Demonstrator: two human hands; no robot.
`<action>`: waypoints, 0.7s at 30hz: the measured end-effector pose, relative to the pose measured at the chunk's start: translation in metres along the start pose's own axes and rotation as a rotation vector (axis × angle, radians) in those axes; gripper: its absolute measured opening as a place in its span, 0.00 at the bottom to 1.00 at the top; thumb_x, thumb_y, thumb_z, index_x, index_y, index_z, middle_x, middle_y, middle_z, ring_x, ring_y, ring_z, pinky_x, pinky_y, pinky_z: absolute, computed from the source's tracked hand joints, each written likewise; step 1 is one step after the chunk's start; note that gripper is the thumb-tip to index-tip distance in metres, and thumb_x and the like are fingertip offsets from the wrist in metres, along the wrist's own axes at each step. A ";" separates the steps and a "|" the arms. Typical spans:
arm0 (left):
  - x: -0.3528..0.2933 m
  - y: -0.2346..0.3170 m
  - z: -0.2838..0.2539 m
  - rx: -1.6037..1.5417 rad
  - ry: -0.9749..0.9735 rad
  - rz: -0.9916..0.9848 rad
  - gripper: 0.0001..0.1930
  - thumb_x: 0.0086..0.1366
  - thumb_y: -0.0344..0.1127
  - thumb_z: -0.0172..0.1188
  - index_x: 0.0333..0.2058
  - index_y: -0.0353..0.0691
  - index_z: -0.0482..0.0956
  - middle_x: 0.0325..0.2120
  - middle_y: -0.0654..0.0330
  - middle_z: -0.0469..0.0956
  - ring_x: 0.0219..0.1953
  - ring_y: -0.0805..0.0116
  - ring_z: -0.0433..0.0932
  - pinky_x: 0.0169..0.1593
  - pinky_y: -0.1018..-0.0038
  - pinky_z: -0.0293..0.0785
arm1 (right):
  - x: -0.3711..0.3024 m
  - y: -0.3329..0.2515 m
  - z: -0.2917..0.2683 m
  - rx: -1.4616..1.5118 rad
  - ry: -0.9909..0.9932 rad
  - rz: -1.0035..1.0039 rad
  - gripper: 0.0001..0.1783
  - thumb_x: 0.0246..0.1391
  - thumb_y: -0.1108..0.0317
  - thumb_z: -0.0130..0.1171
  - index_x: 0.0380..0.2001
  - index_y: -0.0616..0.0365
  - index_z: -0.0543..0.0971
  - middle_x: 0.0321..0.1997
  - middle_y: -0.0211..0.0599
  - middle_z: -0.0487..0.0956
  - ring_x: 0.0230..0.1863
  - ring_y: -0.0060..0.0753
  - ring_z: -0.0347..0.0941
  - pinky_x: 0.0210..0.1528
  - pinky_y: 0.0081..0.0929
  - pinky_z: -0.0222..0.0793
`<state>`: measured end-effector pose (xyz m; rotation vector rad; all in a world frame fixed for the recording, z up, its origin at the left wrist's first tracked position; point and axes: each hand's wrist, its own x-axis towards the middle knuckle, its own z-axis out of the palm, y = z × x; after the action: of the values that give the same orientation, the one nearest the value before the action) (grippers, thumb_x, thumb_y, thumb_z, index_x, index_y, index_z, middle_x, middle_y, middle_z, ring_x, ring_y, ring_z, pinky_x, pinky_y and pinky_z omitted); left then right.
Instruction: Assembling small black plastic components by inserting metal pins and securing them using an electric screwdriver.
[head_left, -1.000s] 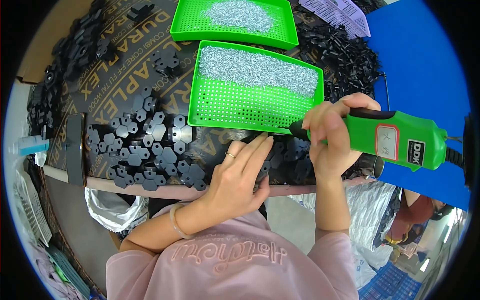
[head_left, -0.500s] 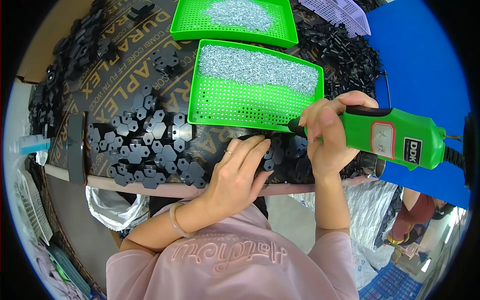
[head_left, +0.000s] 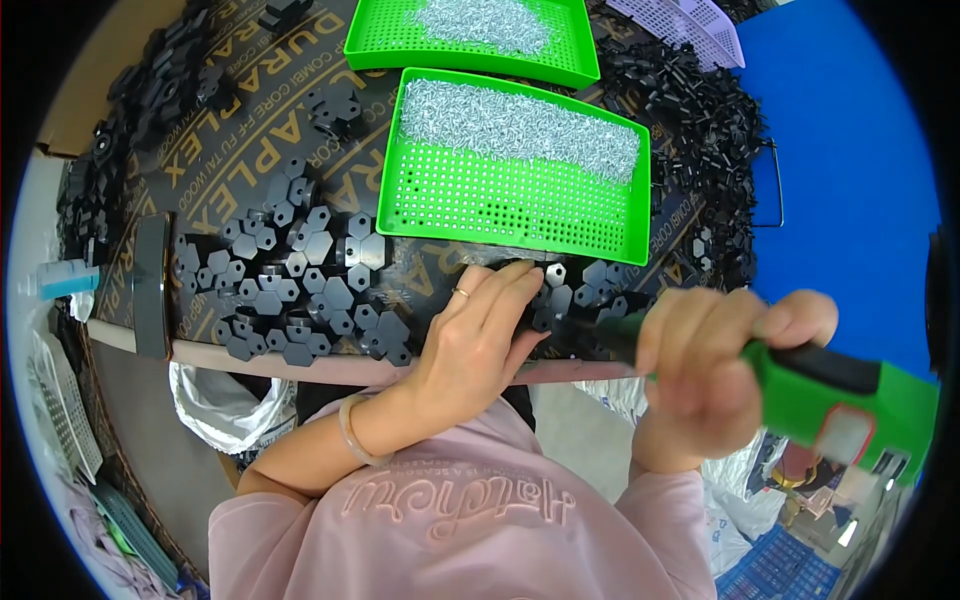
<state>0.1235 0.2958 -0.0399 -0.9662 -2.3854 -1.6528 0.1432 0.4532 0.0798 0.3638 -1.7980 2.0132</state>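
Observation:
My right hand [head_left: 700, 385] is wrapped round a green electric screwdriver [head_left: 890, 415] with a black grip strip. Its dark nose points left, at the part by my left hand; whether the bit touches is blurred. At the table's front edge my left hand [head_left: 470, 340] curls its fingers and thumb round a black plastic part with hexagonal plates [head_left: 558, 297], partly hidden by the fingers. Similar black parts [head_left: 600, 280] lie just right of it, and several more [head_left: 300, 270] spread left of my hand. Beyond stands a green perforated tray [head_left: 400, 215] holding small silvery screws [head_left: 510, 125].
Behind is a second green tray [head_left: 470, 62] of screws, with a lilac basket [head_left: 690, 35] at the far right. Small black pieces are heaped right [head_left: 700, 130] and left [head_left: 150, 90]. A dark phone-like slab [head_left: 153, 285] lies near the left edge.
The screwdriver has swung from over the tray's near right edge down toward me, its nose now at the black part. My left hand stays almost in place.

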 end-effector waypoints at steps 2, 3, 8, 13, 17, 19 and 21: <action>0.000 0.001 0.000 0.001 0.000 -0.003 0.31 0.46 0.21 0.73 0.52 0.27 0.75 0.48 0.42 0.78 0.44 0.43 0.76 0.48 0.59 0.75 | -0.011 0.002 0.011 -0.044 0.082 0.013 0.23 0.60 0.64 0.67 0.48 0.51 0.63 0.18 0.29 0.70 0.14 0.26 0.66 0.22 0.29 0.67; 0.000 0.001 0.000 -0.003 -0.002 -0.003 0.32 0.46 0.21 0.73 0.53 0.28 0.75 0.49 0.42 0.78 0.44 0.43 0.76 0.48 0.59 0.75 | -0.014 0.007 0.006 0.041 0.044 0.008 0.22 0.56 0.73 0.68 0.46 0.57 0.64 0.21 0.35 0.73 0.18 0.30 0.69 0.25 0.32 0.71; -0.001 0.000 -0.001 -0.007 -0.003 -0.001 0.32 0.46 0.20 0.71 0.53 0.28 0.74 0.49 0.43 0.78 0.45 0.43 0.76 0.49 0.59 0.75 | -0.016 0.022 -0.002 0.058 -0.063 0.061 0.16 0.49 0.85 0.68 0.36 0.68 0.71 0.21 0.40 0.77 0.22 0.31 0.74 0.28 0.29 0.73; -0.002 0.001 -0.002 0.018 -0.026 -0.007 0.31 0.48 0.21 0.71 0.53 0.29 0.73 0.50 0.45 0.76 0.48 0.44 0.74 0.50 0.59 0.76 | -0.021 0.025 0.006 -0.164 -0.141 0.056 0.20 0.59 0.78 0.61 0.42 0.50 0.59 0.18 0.29 0.68 0.15 0.25 0.66 0.23 0.30 0.70; -0.001 0.003 -0.002 0.015 -0.029 -0.033 0.30 0.48 0.21 0.70 0.52 0.30 0.74 0.50 0.46 0.76 0.48 0.45 0.74 0.51 0.59 0.76 | -0.025 0.033 0.004 -0.117 -0.126 0.026 0.21 0.59 0.77 0.63 0.41 0.50 0.59 0.18 0.29 0.68 0.14 0.25 0.65 0.22 0.30 0.70; -0.002 0.003 0.000 0.032 -0.036 -0.037 0.30 0.47 0.21 0.70 0.53 0.30 0.73 0.50 0.47 0.76 0.48 0.46 0.74 0.50 0.59 0.76 | -0.025 0.034 0.003 -0.080 -0.103 0.040 0.20 0.59 0.76 0.64 0.40 0.50 0.60 0.17 0.29 0.68 0.14 0.25 0.65 0.22 0.30 0.70; -0.002 0.003 0.001 0.016 -0.034 -0.047 0.30 0.47 0.20 0.69 0.52 0.30 0.73 0.50 0.46 0.76 0.47 0.44 0.75 0.50 0.59 0.76 | -0.027 0.033 0.006 -0.070 -0.069 0.048 0.21 0.59 0.74 0.65 0.40 0.51 0.60 0.17 0.29 0.68 0.14 0.25 0.65 0.22 0.30 0.69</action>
<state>0.1271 0.2961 -0.0392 -0.9505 -2.4575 -1.6436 0.1509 0.4414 0.0388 0.3764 -1.9310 1.9862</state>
